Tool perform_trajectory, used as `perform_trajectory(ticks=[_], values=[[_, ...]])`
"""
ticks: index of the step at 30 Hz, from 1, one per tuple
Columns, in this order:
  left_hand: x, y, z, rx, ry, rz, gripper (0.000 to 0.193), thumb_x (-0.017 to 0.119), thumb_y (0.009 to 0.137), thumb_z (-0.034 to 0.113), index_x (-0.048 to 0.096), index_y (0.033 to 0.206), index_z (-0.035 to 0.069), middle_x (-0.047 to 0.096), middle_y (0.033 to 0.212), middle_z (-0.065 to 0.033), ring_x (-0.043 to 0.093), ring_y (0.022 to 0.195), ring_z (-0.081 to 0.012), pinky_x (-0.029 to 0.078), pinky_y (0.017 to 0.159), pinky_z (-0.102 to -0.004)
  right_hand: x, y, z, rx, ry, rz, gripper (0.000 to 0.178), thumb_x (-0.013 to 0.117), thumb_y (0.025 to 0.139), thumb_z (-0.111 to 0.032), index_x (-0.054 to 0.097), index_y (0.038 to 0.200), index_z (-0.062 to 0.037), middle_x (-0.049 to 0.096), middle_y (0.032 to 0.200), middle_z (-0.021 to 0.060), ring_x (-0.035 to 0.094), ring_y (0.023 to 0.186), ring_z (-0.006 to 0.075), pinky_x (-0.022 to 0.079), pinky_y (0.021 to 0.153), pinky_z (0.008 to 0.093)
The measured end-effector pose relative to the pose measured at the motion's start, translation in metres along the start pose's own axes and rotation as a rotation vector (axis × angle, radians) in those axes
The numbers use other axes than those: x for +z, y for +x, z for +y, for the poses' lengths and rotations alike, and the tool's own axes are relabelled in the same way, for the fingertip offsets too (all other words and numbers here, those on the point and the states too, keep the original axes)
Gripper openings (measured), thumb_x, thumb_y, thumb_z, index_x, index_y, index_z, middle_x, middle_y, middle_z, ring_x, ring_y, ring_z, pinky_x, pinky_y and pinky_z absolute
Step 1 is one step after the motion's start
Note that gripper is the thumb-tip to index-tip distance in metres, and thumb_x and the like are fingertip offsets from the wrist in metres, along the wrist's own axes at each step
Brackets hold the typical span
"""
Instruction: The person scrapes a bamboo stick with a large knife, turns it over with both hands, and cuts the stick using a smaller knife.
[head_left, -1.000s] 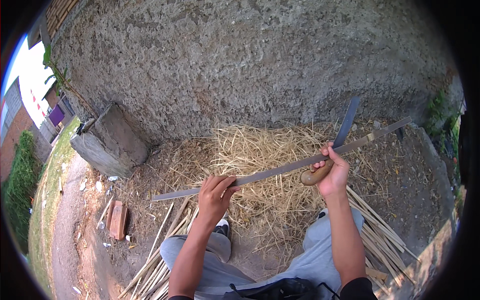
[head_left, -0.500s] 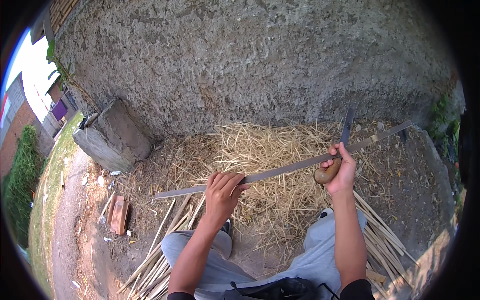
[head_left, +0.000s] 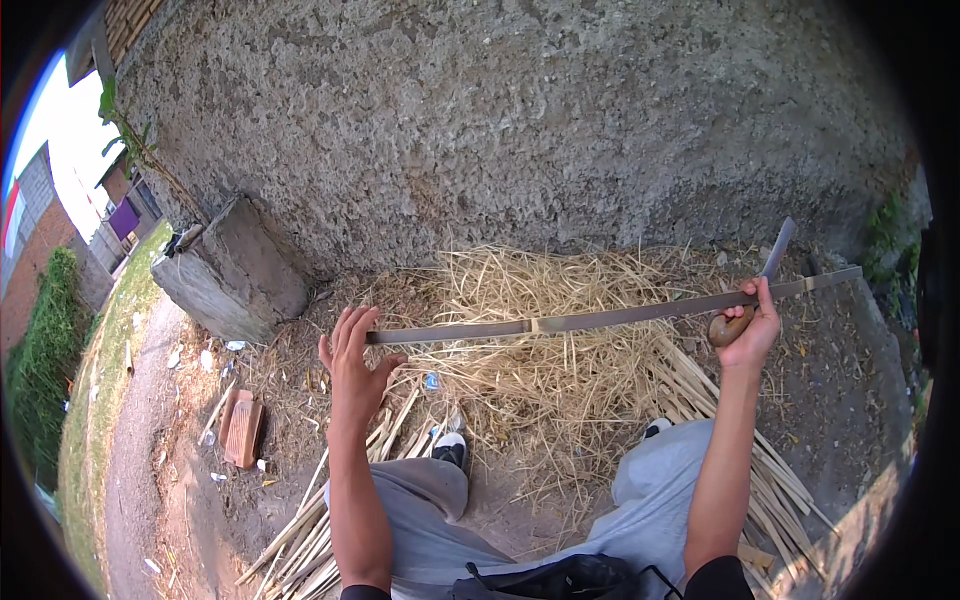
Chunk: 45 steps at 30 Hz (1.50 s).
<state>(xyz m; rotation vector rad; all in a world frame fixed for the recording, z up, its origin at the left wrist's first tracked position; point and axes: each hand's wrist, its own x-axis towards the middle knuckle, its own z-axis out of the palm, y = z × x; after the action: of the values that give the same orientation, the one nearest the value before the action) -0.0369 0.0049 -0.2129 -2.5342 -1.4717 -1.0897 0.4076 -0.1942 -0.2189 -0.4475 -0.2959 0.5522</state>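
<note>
A long, dark bamboo strip with pale node rings crosses in front of me, nearly level. Its right part runs through my right hand, whose fingers are closed round both the strip and a knife. The knife's rounded brown handle pokes out to the left of the palm, and its blade points up and away, crossing the strip. At the strip's left end is my left hand, fingers stretched and thumb apart. Whether its fingertips touch the strip, I cannot tell.
Pale shavings are heaped between my feet and the rough wall. Split bamboo sticks lie in a left bundle and a right bundle. An orange-brown tile or brick and a concrete block stand at the left.
My left hand has opened and moved left and up to the strip's end. My right hand has shifted right with knife and strip, and the strip lies more level.
</note>
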Motion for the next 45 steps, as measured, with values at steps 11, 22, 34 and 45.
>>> perform_trajectory(ticks=[11, 22, 34, 45], values=[[0.01, -0.004, 0.0, 0.252, -0.147, 0.024, 0.031, 0.08, 0.068, 0.009, 0.07, 0.095, 0.0, 0.069, 0.092, -0.0114, 0.065, 0.086, -0.0278, 0.051, 0.075, -0.0371, -0.021, 0.006, -0.027, -0.096, -0.014, 0.125, 0.023, 0.053, 0.099, -0.031, 0.058, 0.09, -0.0109, 0.058, 0.079, -0.0037, 0.043, 0.056, 0.0061, 0.038, 0.052, 0.0209], [0.02, -0.003, 0.018, 0.259, -0.245, 0.001, 0.035, 0.079, 0.07, 0.007, 0.068, 0.103, 0.001, 0.068, 0.095, -0.0109, 0.065, 0.078, -0.0264, 0.051, 0.072, -0.0366, -0.025, 0.016, -0.03, -0.05, 0.087, 0.266, 0.024, 0.059, 0.096, -0.03, 0.062, 0.097, -0.0063, 0.055, 0.075, -0.0039, 0.045, 0.057, 0.005, 0.043, 0.058, 0.0209], [0.024, -0.009, 0.02, 0.176, -0.355, 0.167, 0.027, 0.082, 0.065, 0.002, 0.068, 0.088, 0.001, 0.069, 0.097, -0.0101, 0.069, 0.085, -0.0259, 0.056, 0.073, -0.0348, -0.048, 0.022, -0.034, -0.029, 0.14, 0.143, 0.022, 0.057, 0.097, -0.029, 0.059, 0.094, -0.0078, 0.058, 0.078, -0.0035, 0.047, 0.056, 0.0052, 0.043, 0.054, 0.0199], [0.037, -0.019, 0.018, 0.168, -0.091, -0.259, 0.047, 0.082, 0.069, 0.011, 0.066, 0.112, 0.002, 0.063, 0.12, -0.0143, 0.059, 0.114, -0.0312, 0.047, 0.097, -0.04, -0.033, 0.016, -0.019, -0.084, 0.063, 0.167, 0.027, 0.066, 0.093, -0.033, 0.055, 0.096, -0.0084, 0.057, 0.082, -0.0032, 0.053, 0.061, 0.0024, 0.047, 0.062, 0.0199]])
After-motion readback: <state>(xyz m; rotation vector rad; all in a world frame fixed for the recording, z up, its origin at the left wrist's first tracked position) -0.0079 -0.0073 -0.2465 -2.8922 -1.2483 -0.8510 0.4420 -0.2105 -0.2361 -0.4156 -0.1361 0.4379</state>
